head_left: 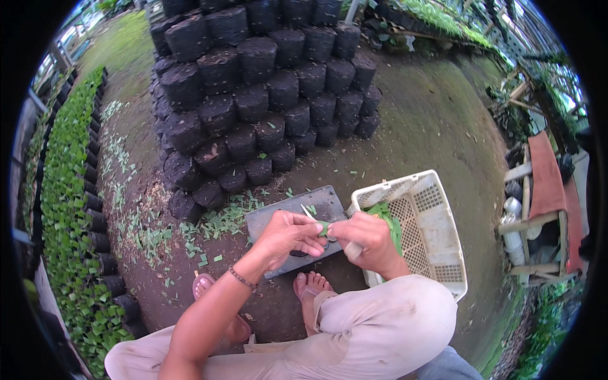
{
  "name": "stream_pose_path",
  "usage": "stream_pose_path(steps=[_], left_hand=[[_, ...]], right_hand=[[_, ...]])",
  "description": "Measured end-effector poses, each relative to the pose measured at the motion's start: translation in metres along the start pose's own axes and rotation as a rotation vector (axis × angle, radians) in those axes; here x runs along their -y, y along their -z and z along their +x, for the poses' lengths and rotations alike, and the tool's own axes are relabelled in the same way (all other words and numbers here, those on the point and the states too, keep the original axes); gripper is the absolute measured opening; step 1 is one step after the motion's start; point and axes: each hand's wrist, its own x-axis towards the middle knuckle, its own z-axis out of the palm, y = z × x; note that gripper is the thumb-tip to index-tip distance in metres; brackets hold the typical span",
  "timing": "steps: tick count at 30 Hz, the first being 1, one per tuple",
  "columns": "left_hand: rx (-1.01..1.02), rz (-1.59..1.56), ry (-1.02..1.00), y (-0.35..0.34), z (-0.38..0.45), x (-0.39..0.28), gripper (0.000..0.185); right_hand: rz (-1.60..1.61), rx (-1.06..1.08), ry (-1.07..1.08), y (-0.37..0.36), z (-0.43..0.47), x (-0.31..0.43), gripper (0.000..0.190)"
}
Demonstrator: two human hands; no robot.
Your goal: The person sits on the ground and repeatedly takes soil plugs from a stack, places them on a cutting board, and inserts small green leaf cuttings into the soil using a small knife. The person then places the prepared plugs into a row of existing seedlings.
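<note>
A small green leaf piece (324, 228) is pinched between the fingers of my left hand (292, 235) and my right hand (368, 237). My hands nearly meet above a grey board (273, 218) on the ground. A thin pale pointed tip (307, 211) shows just beyond my left fingers; whether it belongs to a knife or another tool cannot be told. Below my right fingers, a pale stub like a handle (352, 250) sticks out of that hand. Beside the right wrist, green leaves (392, 223) lie in a cream plastic crate (439, 209).
Filled black polybags (256, 102) are stacked ahead. Leaf clippings (232, 213) litter the soil. Rows of green seedlings (71, 204) in black bags line the left. A wooden rack with red cloth (546, 175) stands at right. My sandalled feet (311, 287) are below the board.
</note>
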Motion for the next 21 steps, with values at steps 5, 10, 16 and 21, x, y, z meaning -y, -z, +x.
stream_pose_path(steps=[5,10,16,21], left_hand=[[-0.144,-0.017,-0.254,0.005,-0.001,0.016,0.024],[-0.159,0.091,-0.312,-0.001,-0.003,0.026,0.019],[-0.1,0.07,-0.278,0.014,0.002,0.027,0.021],[-0.081,0.229,-0.399,0.027,0.008,0.031,0.014]], right_hand=[[0.278,-0.192,-0.345,-0.004,0.003,0.008,0.034],[0.772,-0.111,-0.861,-0.022,0.002,0.005,0.033],[0.699,-0.154,-0.855,-0.027,0.008,0.007,0.015],[0.512,-0.035,-0.847,-0.032,0.015,0.003,0.017]])
